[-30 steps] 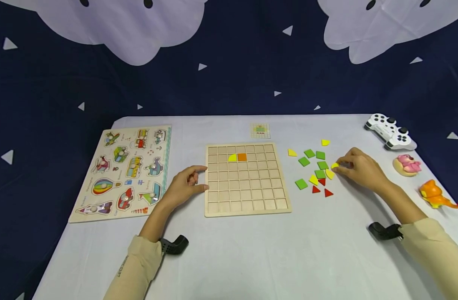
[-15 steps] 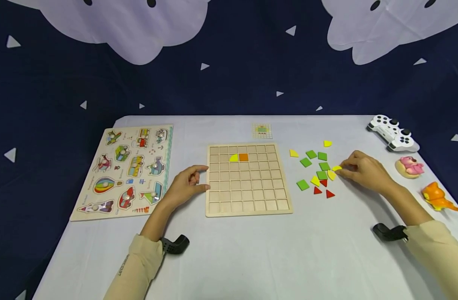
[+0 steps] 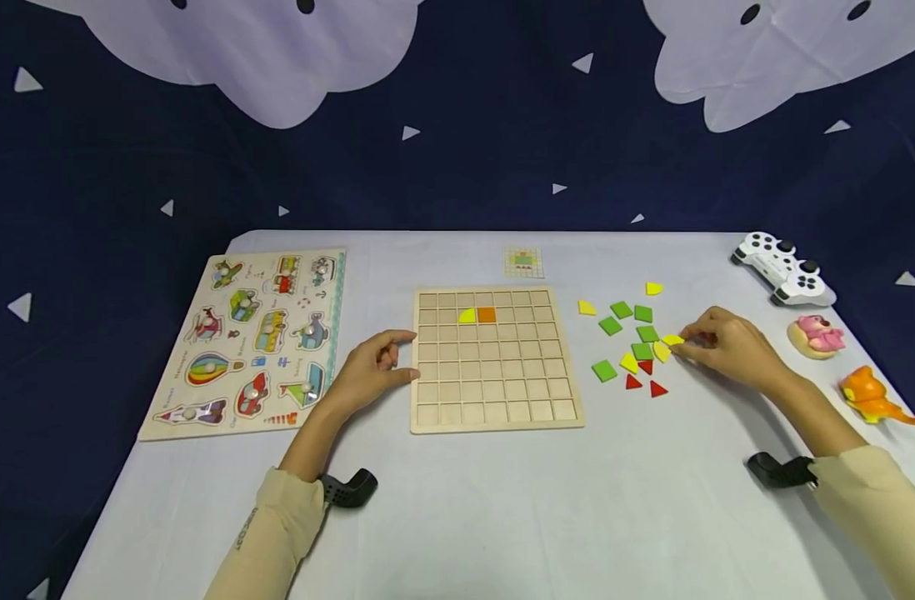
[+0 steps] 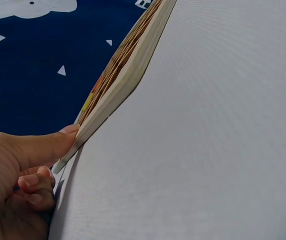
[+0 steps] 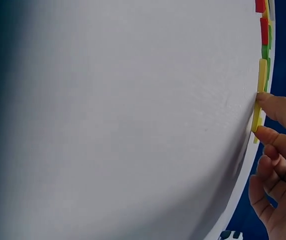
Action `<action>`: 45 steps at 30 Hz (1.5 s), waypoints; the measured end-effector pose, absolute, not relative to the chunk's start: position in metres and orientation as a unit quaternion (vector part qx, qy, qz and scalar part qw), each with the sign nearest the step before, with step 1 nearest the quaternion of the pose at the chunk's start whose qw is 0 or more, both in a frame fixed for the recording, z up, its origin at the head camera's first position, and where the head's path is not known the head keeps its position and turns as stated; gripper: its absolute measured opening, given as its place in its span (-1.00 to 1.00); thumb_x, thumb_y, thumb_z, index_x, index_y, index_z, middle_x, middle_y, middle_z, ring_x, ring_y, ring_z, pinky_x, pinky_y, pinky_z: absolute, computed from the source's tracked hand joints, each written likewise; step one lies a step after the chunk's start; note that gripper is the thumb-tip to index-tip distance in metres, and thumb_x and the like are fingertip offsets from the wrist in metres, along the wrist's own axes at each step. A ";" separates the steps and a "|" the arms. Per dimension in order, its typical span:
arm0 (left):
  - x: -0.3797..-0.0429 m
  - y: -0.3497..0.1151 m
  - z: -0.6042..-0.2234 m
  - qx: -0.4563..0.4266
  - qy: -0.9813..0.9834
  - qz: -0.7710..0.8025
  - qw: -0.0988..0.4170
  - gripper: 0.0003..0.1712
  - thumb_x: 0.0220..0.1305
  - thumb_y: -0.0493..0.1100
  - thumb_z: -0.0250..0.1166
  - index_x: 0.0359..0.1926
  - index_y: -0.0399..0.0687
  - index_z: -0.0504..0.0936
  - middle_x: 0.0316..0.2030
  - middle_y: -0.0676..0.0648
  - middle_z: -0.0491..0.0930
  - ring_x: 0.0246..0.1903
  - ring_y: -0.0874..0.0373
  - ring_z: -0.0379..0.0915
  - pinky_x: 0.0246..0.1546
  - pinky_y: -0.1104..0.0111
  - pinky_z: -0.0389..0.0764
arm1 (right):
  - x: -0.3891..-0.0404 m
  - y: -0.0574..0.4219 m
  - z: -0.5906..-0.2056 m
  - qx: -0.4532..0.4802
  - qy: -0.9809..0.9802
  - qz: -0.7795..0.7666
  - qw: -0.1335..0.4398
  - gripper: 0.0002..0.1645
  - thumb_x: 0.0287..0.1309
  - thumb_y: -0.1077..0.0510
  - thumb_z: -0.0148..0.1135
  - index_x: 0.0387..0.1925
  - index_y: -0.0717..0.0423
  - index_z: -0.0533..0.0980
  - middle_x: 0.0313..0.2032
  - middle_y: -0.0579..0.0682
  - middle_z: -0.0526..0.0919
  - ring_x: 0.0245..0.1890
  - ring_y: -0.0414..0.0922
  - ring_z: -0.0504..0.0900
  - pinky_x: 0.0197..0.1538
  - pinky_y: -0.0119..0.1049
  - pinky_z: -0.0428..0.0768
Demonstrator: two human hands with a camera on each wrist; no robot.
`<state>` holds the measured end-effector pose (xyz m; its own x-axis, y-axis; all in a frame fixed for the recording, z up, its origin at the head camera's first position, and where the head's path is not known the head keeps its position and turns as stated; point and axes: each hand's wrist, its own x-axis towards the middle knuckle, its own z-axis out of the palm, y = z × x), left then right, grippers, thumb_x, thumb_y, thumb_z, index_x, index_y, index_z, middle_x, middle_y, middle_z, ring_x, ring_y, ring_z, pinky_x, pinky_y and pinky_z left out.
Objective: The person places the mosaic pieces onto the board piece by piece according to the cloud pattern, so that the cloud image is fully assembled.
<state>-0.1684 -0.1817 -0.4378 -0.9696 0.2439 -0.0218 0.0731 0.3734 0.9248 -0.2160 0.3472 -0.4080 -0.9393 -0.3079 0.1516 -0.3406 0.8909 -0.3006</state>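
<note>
At the left edge of a wooden grid board (image 3: 497, 372), my left hand (image 3: 369, 372) touches the frame with thumb and index finger, the other fingers loosely bent. The left wrist view shows the thumb (image 4: 53, 147) against the board's pale side. On the board sit a yellow quarter-circle tile (image 3: 468, 317) and an orange square tile (image 3: 487, 315), side by side. My right hand (image 3: 730, 347) pinches another yellow quarter-circle tile (image 3: 672, 340) between thumb and index finger, close over the table. Beside it lies a similar yellow tile (image 3: 661, 352).
Green square tiles (image 3: 603, 371), red triangles (image 3: 657, 389) and more yellow tiles (image 3: 654, 288) lie loose right of the board. A small pattern card (image 3: 523, 262) is behind it. A vehicle puzzle (image 3: 249, 350) lies left; a game controller (image 3: 783, 268), pink toy (image 3: 817, 335) and orange toy (image 3: 868, 393) stand right.
The right hand has shifted slightly towards the front, and the yellow tile at its fingertips now shows more of its face. The left hand stays at the board's edge.
</note>
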 end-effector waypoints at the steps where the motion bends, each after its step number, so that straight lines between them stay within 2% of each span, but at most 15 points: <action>1: -0.168 -0.182 -0.438 0.096 0.825 0.551 0.077 -0.33 0.15 -0.31 0.44 0.29 -0.27 0.46 -0.44 -0.04 0.25 -0.48 0.18 0.13 -0.40 0.42 0.23 | -0.215 0.347 -0.408 0.168 -0.971 0.163 0.048 -0.69 0.00 0.11 0.52 -0.29 0.26 0.71 -0.38 0.00 0.54 -0.40 -0.16 0.38 -0.40 -0.34 0.35; 5: -0.168 -0.184 -0.436 0.096 0.828 0.548 0.075 -0.33 0.15 -0.30 0.44 0.29 -0.25 0.46 -0.43 -0.03 0.25 -0.48 0.19 0.13 -0.39 0.42 0.24 | -0.214 0.346 -0.407 0.172 -0.971 0.162 0.044 -0.69 0.02 0.13 0.50 -0.25 0.28 0.70 -0.36 0.01 0.55 -0.39 -0.15 0.42 -0.38 -0.32 0.39; 11: -0.168 -0.184 -0.437 0.097 0.828 0.547 0.074 -0.33 0.14 -0.30 0.44 0.28 -0.28 0.46 -0.43 -0.04 0.26 -0.48 0.20 0.13 -0.40 0.42 0.24 | -0.216 0.340 -0.404 0.160 -0.974 0.157 0.026 -0.67 -0.05 0.12 0.53 -0.29 0.28 0.69 -0.30 0.05 0.58 -0.30 -0.03 0.53 -0.25 -0.15 0.47; 20: -0.169 -0.181 -0.436 0.090 0.833 0.541 0.079 -0.32 0.16 -0.39 0.39 0.30 -0.42 0.40 -0.42 -0.15 0.26 -0.48 0.15 0.11 -0.41 0.43 0.20 | -0.219 0.330 -0.401 0.201 -0.962 0.173 0.063 -0.72 -0.17 0.16 0.59 -0.37 0.20 0.70 -0.35 -0.02 0.57 -0.42 -0.22 0.40 -0.40 -0.38 0.36; 26: -0.169 -0.181 -0.437 0.093 0.832 0.542 0.077 -0.32 0.15 -0.37 0.41 0.30 -0.38 0.42 -0.42 -0.11 0.26 -0.47 0.17 0.11 -0.39 0.42 0.22 | -0.224 0.298 -0.396 0.221 -0.955 0.189 0.056 -0.74 -0.15 0.17 0.58 -0.37 0.17 0.70 -0.34 -0.01 0.53 -0.43 -0.17 0.39 -0.42 -0.37 0.34; 32: -0.169 -0.181 -0.437 0.098 0.831 0.544 0.071 -0.34 0.13 -0.31 0.45 0.27 -0.29 0.47 -0.43 -0.04 0.27 -0.49 0.21 0.13 -0.41 0.42 0.24 | -0.232 0.257 -0.395 0.256 -0.947 0.190 0.035 -0.75 -0.08 0.17 0.52 -0.31 0.19 0.71 -0.30 0.00 0.52 -0.39 -0.12 0.45 -0.36 -0.31 0.43; 45: -0.168 -0.180 -0.437 0.099 0.834 0.540 0.063 -0.35 0.12 -0.32 0.46 0.25 -0.30 0.49 -0.45 -0.04 0.27 -0.50 0.21 0.13 -0.45 0.43 0.22 | -0.242 0.184 -0.389 0.316 -0.920 0.233 0.008 -0.78 0.01 0.13 0.46 -0.29 0.15 0.70 -0.29 0.02 0.51 -0.33 -0.08 0.52 -0.28 -0.24 0.48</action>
<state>-0.1677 -0.1803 -0.4367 -0.9726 0.2324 0.0024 0.0974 0.3982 0.9121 -0.2423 0.1840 -0.3894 -0.8006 -0.5770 0.1613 -0.5843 0.6924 -0.4232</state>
